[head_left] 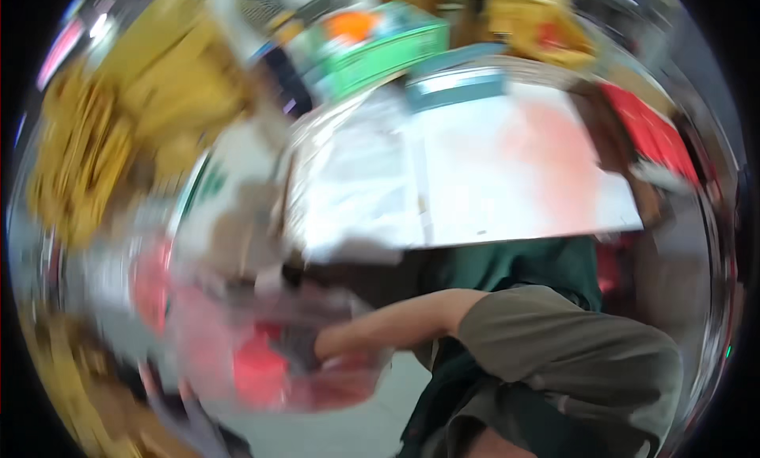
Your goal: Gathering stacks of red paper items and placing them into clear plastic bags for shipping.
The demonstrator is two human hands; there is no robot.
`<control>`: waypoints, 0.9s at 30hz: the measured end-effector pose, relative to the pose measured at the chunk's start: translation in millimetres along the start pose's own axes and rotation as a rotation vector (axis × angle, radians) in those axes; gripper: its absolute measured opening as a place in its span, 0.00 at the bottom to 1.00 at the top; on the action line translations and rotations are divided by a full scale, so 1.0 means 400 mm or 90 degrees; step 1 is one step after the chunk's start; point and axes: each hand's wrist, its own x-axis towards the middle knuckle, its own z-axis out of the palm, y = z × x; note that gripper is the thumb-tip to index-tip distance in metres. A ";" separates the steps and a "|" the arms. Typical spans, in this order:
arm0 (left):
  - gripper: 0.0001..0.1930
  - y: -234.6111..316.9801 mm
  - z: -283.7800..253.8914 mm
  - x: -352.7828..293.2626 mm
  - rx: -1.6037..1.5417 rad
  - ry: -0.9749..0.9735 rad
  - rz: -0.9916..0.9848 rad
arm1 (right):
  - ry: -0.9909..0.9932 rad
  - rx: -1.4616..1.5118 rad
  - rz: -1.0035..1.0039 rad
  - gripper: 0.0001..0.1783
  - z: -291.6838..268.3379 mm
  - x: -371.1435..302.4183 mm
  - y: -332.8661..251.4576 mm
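My right arm stretches across to the left, and my right hand (305, 349), in what looks like a dark grey glove, is inside a see-through pinkish plastic bag (344, 387). Bright red contents (261, 367) show beside that hand. Blur hides its fingers, so I cannot tell whether they grip anything. At the lower left is my left hand (170, 402), in a greyish glove with bare fingertips. Those fingertips point upward and stand apart, near the bag's left side, with nothing visible between them.
A white-topped table (507, 181) stands ahead, with a grey-blue box (457, 87) at its back and a red packet (649, 129) at right. Behind it is a green crate (388, 54). Yellow sacks (87, 141) are stacked at left. A white sack (229, 173) stands beside the table.
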 end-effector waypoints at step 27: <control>0.31 1.297 1.152 -0.206 -0.520 -0.984 0.416 | 0.879 -0.337 0.899 0.50 -0.963 -2.120 0.782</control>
